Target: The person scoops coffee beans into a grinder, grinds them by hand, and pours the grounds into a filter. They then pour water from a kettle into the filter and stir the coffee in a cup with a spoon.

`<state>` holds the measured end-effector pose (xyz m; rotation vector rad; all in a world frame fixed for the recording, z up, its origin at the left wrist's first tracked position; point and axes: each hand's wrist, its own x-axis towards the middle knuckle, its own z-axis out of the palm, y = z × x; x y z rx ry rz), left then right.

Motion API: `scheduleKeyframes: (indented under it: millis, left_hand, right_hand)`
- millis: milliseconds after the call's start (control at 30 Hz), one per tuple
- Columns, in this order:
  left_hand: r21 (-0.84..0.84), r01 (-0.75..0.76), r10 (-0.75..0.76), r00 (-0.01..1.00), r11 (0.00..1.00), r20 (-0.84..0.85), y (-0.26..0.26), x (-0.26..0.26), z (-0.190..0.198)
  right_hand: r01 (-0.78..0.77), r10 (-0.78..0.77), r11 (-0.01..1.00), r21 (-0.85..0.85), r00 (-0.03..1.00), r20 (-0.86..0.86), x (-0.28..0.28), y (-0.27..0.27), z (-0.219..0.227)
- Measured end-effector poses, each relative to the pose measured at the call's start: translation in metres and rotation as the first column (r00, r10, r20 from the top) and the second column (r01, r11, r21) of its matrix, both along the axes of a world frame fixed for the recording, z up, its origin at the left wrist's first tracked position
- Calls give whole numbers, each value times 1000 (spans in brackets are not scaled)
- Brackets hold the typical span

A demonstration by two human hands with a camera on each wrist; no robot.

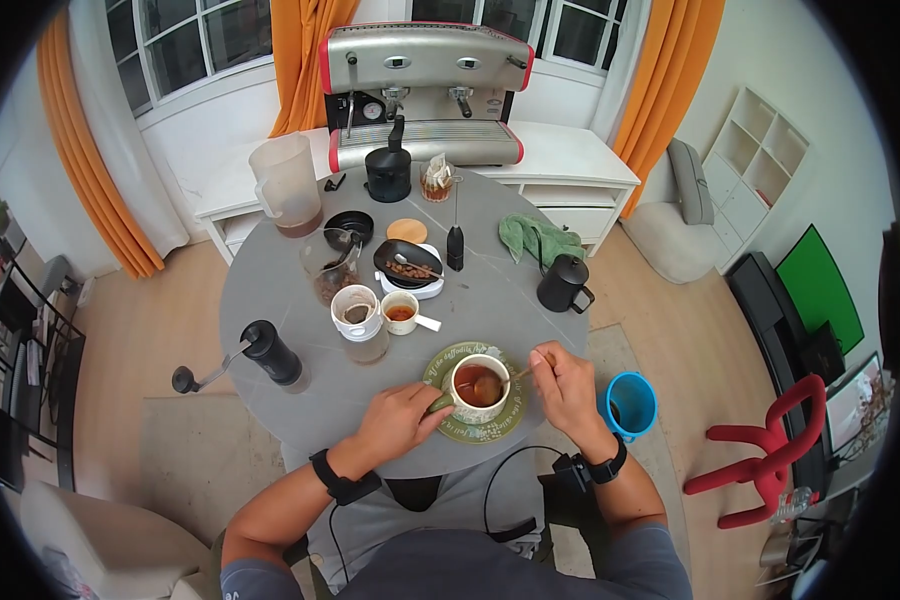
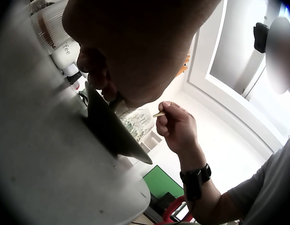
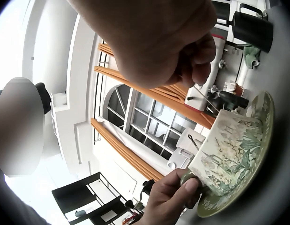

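Note:
A floral teacup (image 3: 229, 150) holding reddish-brown liquid stands on a green patterned saucer (image 1: 513, 424) at the table's near edge. My left hand (image 1: 398, 422) grips the cup's green handle (image 1: 440, 402) from the left side. On the other side, my right hand (image 1: 567, 390) pinches the handle of a spoon (image 1: 521, 375), whose bowl dips into the liquid. In the left wrist view the tip of the spoon's handle shows at the right hand's (image 2: 177, 126) fingers. Both wrists wear black straps.
Left of the saucer stand a white-topped container (image 1: 355, 312), a small white cup (image 1: 400, 312) and a hand grinder (image 1: 272, 352). A black kettle (image 1: 564, 284) and green cloth (image 1: 540, 238) lie right. Behind are a scale with beans (image 1: 410, 265), a pitcher (image 1: 286, 185) and an espresso machine (image 1: 425, 90).

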<state>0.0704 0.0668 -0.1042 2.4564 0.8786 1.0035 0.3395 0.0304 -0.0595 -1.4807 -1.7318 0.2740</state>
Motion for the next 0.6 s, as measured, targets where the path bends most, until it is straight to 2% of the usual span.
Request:
scheduleKeyframes:
  millis: [67,133,167,233,267,333,367,433,467,500,533,567,600]
  left_hand:
    - [2,1,-1,1000,1000,0,1,1,-2]
    - [6,2,-2,1000,1000,-2,1,3,-3]
    - [7,2,-2,1000,1000,2,1,3,-2]
    - [10,-4,4,1000,1000,2,1,3,-2]
    - [8,-10,10,1000,1000,-3,1,3,-2]
    - [7,-17,17,1000,1000,-9,0,2,-1]
    - [-11,-20,20,1000,1000,-11,0,2,-1]
    - [-29,-26,26,1000,999,-12,-1,1,1]
    - [-108,-38,37,999,993,-17,-2,1,1]
    - [-185,-50,46,999,981,-23,-3,1,2]
    - [-184,-50,47,999,982,-22,-3,1,3]
    - [-219,-48,50,999,975,7,-4,1,3]
    - [-253,-43,54,998,966,36,-4,1,3]
  right_hand:
    - [-2,-1,998,-62,999,-39,-1,-6,2]
    - [-120,28,955,-270,947,-321,-8,-9,4]
    - [-120,28,956,-269,946,-323,-12,-8,1]
    - [-136,27,966,-220,899,-437,-19,-3,-5]
    - [-141,32,966,-218,898,-440,-19,-2,-6]
    - [-61,38,995,-73,959,-281,-18,1,-5]
    - [-64,41,995,-72,958,-282,-14,2,-5]
    - [2,-6,998,68,999,51,-4,2,-2]
    - [0,-3,998,69,999,51,-3,1,0]
    - [-22,21,999,-30,999,-27,-3,-3,4]
    - [-50,37,991,-127,994,-107,-3,-5,5]
    - [-50,37,991,-126,994,-107,-4,-4,4]
    - [-107,55,973,-203,967,-249,-7,-3,2]
